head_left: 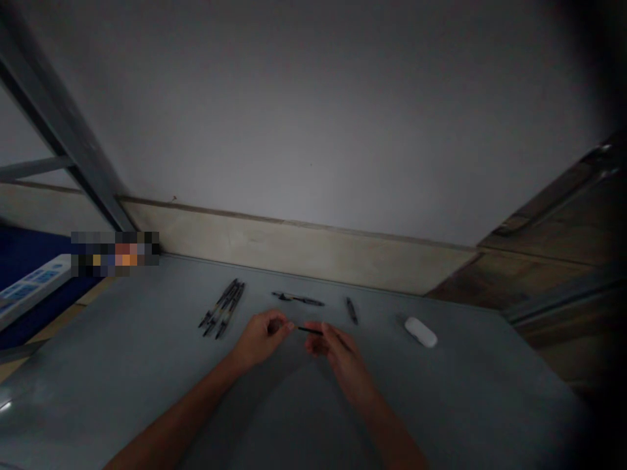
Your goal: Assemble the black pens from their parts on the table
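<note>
My right hand is closed around a slim dark pen part, whose thin end points left. Facing it, my left hand pinches thumb and forefinger together just off that end. Whatever lies between those left fingertips is too small to make out. Beyond the hands a black and clear pen lies crosswise on the grey table. A short dark pen piece rests to its right. Left of my left hand, several similar pens lie side by side at a slant.
A white rounded object sits on the right of the table. Along the back edge runs a pale tiled skirting below a plain wall. A metal frame post rises at the left, near a blue surface.
</note>
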The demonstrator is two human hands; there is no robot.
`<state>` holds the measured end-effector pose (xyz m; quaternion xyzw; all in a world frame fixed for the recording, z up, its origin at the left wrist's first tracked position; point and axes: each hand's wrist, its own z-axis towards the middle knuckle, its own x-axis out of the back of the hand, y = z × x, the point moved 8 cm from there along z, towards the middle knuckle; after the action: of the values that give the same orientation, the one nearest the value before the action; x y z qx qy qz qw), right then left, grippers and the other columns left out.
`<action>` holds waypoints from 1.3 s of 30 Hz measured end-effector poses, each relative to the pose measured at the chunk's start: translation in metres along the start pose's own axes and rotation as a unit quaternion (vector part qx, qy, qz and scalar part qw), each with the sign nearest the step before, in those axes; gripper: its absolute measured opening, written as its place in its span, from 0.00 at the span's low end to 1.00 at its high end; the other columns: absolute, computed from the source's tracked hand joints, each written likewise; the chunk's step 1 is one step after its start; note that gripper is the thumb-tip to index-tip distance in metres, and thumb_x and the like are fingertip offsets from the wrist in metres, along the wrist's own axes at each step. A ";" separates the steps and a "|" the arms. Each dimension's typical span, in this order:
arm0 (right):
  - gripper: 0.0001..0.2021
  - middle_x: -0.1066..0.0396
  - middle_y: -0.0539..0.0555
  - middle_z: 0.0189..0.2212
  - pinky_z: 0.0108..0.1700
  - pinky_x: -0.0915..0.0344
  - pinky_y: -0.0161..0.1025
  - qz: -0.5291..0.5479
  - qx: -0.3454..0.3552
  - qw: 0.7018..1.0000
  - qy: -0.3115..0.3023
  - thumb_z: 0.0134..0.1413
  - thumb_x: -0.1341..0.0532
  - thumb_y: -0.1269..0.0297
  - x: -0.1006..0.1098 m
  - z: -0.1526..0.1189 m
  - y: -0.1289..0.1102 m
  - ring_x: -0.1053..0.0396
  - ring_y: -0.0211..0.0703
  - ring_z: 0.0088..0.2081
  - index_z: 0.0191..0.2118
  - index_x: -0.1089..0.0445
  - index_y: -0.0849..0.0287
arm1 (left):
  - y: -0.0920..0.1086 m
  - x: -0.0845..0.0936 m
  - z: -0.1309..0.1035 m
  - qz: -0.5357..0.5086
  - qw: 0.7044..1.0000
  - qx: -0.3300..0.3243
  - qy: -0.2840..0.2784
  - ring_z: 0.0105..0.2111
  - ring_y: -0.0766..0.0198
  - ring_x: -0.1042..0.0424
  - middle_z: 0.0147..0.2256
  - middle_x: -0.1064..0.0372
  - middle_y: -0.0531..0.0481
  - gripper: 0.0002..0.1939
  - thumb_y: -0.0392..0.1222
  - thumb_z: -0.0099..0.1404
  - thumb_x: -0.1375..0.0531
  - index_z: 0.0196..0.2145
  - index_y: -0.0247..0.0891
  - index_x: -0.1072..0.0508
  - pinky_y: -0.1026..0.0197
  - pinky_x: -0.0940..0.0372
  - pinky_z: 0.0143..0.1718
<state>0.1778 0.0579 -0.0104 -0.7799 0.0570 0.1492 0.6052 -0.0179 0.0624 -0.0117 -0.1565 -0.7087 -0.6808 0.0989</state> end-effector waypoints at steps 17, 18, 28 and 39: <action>0.27 0.15 0.57 0.28 0.38 0.32 0.46 -0.013 0.013 1.000 -0.014 0.55 0.21 0.32 0.003 0.002 0.004 0.22 0.50 0.31 0.42 0.08 0.54 | -0.003 0.000 0.001 0.007 1.000 0.011 0.006 0.28 0.60 0.37 0.24 0.40 0.59 0.24 0.70 0.65 0.36 0.34 0.45 0.28 0.57 0.43 0.33; 0.27 0.15 0.57 0.28 0.38 0.32 0.46 -0.012 0.012 1.000 -0.015 0.55 0.21 0.31 0.004 0.003 0.005 0.22 0.50 0.30 0.42 0.08 0.53 | -0.004 0.000 0.001 0.009 1.000 0.009 0.004 0.27 0.60 0.38 0.24 0.40 0.59 0.26 0.71 0.65 0.37 0.32 0.45 0.28 0.57 0.44 0.33; 0.30 0.15 0.56 0.26 0.38 0.32 0.47 -0.019 0.005 1.000 -0.021 0.51 0.21 0.29 0.002 0.004 0.003 0.22 0.51 0.30 0.41 0.08 0.54 | -0.002 -0.001 0.000 0.022 1.000 0.003 -0.008 0.28 0.62 0.39 0.25 0.41 0.58 0.27 0.71 0.68 0.39 0.26 0.45 0.33 0.57 0.44 0.34; 0.29 0.16 0.57 0.27 0.39 0.29 0.47 -0.027 0.012 0.999 -0.025 0.55 0.22 0.30 0.001 -0.001 -0.002 0.21 0.52 0.32 0.41 0.08 0.54 | 0.002 0.000 0.000 0.035 0.999 0.002 -0.011 0.27 0.62 0.41 0.23 0.45 0.57 0.32 0.75 0.69 0.44 0.22 0.45 0.37 0.56 0.46 0.32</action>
<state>0.1787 0.0578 -0.0089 -0.7698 0.0220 0.1516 0.6197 -0.0168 0.0621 -0.0101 -0.1891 -0.7049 -0.6739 0.1151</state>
